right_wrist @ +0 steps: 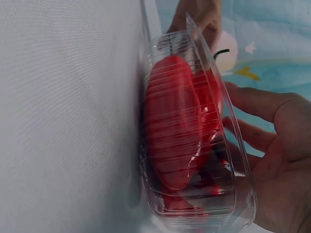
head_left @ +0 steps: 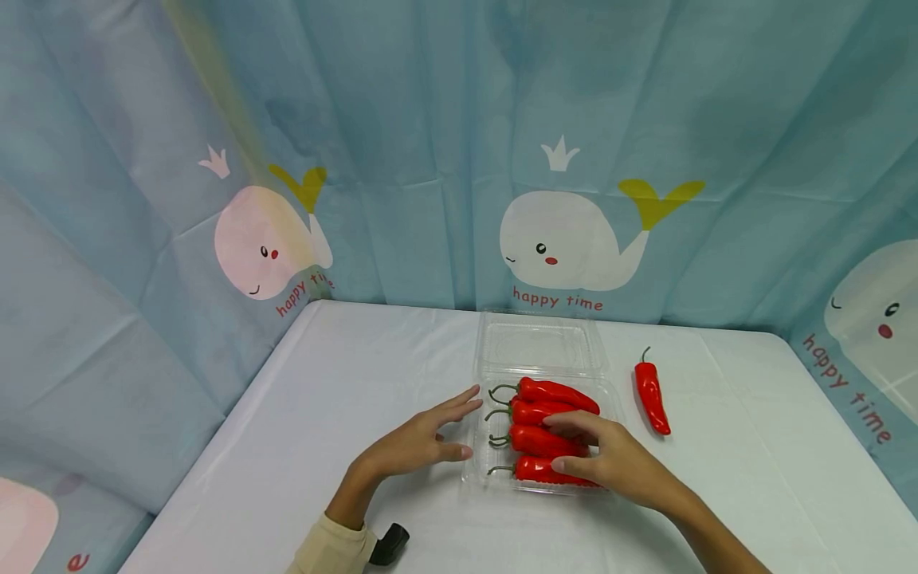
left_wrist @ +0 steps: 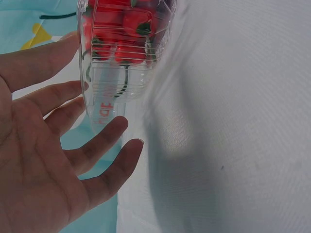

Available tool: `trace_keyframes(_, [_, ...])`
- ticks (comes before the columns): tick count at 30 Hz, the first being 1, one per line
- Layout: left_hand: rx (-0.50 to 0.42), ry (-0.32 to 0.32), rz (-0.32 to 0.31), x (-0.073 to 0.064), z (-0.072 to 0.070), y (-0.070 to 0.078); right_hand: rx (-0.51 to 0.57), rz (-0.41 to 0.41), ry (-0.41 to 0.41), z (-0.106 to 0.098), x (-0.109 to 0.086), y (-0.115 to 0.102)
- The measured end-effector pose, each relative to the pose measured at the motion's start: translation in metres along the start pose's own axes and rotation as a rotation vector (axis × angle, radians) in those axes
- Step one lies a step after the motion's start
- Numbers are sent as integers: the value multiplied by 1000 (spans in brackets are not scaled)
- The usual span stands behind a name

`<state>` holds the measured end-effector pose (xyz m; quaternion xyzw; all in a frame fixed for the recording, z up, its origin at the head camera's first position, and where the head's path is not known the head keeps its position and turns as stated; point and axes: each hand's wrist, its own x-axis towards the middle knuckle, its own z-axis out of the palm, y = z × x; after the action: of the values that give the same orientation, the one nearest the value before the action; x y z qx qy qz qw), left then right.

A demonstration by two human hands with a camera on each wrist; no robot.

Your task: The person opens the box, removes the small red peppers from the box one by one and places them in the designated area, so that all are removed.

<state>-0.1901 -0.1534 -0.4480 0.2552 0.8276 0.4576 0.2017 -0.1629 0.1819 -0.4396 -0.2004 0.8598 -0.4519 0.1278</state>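
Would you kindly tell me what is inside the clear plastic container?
At least four red peppers with green stems lie inside the clear plastic container. The right hand hides parts of some, and how many lie beneath the top ones cannot be counted.

Whale-print curtains [head_left: 430,104] behind a white table [head_left: 344,359] suggest a booth.

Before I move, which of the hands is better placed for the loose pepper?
Right, probably. The right hand is at the right side of the clear container; the loose pepper lies beyond that side. The left hand is by the opposite side and would likely have to reach across.
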Motion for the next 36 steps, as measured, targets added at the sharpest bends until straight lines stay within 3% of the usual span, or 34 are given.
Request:
trace_keyframes(9, [-2,-1,11,-1,0,0,-70,-40,61,4,2,2])
trace_keyframes(26, [12,-2,18,-1,0,1,-187,-26,154,7,4,-3])
trace_keyframes(36, [12,0,5,0,0,0,-169,-31,192,8,3,-1])
